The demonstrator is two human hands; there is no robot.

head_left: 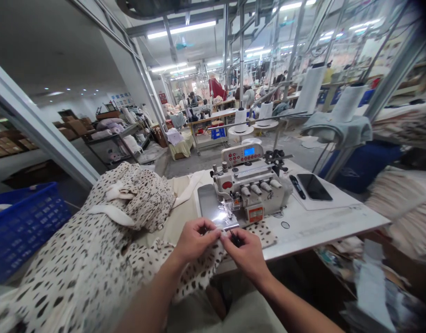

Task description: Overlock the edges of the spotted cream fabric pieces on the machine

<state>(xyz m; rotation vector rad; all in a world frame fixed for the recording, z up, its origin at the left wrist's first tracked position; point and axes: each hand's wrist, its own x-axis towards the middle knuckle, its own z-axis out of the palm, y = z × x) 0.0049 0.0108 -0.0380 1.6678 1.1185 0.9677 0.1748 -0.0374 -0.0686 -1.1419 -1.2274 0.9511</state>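
Observation:
My left hand [198, 239] is closed in a pinch on the edge of a cream fabric with dark spots [202, 274]. Its thumb and fingertips meet those of my right hand [246, 252] in front of the sewing machine's plate. Tucked in the curled fingers of my right hand are small dark thread snips [235, 239], mostly hidden, and its thumb touches the same fabric edge. Just beyond both hands stands a white overlock sewing machine [249, 182] with a lit blue display. More of the spotted fabric is heaped to the left of my arms.
A phone [314, 187] and a black marker-like object [297, 187] lie on the table's right side. At far left stands a blue plastic basket [25, 226]. White thread cones [348, 102] rise behind the machine. A box of fabric scraps [371, 273] sits below at right.

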